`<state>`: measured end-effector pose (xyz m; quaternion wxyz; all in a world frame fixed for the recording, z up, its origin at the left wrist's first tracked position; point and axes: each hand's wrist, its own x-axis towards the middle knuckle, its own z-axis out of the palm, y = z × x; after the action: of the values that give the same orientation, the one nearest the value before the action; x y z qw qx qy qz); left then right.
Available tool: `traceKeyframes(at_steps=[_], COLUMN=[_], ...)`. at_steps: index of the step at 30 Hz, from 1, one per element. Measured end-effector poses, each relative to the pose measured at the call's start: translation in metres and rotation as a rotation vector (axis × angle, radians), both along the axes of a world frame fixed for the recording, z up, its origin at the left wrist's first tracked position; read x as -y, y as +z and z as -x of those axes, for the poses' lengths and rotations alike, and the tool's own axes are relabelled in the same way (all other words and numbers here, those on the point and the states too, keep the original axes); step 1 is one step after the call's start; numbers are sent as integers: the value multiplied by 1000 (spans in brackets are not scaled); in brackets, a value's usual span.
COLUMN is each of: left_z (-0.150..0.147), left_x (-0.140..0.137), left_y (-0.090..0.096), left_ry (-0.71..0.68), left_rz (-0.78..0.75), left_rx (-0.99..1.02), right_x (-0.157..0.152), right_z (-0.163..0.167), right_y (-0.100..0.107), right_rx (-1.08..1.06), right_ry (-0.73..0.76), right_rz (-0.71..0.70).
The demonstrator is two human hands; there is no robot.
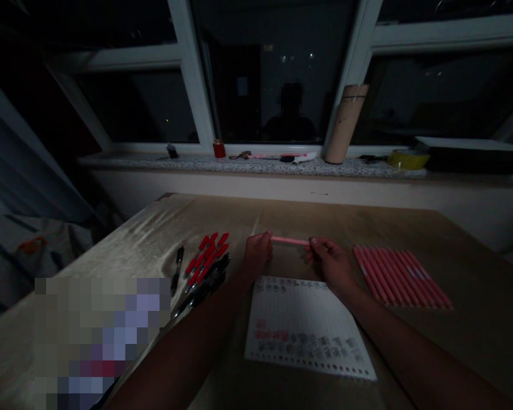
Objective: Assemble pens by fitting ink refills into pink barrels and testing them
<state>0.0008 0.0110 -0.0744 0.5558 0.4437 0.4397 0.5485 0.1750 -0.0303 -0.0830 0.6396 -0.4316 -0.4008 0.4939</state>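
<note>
A pink pencil (290, 241) is stretched level between my two hands, above the table. My left hand (259, 250) pinches its left end, and my right hand (328, 259) grips the right end. Below them lies a lined sheet of paper (303, 319) with punched holes along its near edge and rows of grey and red marks. To the right, several pink pencils (399, 276) rest side by side in a neat row. Left of my left hand are several pens with red caps (207, 253) and several black pens (209, 282).
A single black pen (178, 267) lies further left on the table (316, 219). Along the windowsill (239, 165) stand a small red jar (219, 149), a cardboard tube (346, 125), a yellow tape roll (408, 159) and a dark box (474, 155). The lower left is pixelated.
</note>
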Motion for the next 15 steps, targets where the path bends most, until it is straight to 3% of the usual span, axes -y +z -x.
traceKeyframes(at_steps=[15], left_z=[1], left_x=[1], left_y=[-1], left_ry=[-20], left_rz=[0], left_rx=[5], right_x=[-1], right_z=[-1], right_y=[-1], right_rx=[18], right_ry=[-29], right_rz=[1])
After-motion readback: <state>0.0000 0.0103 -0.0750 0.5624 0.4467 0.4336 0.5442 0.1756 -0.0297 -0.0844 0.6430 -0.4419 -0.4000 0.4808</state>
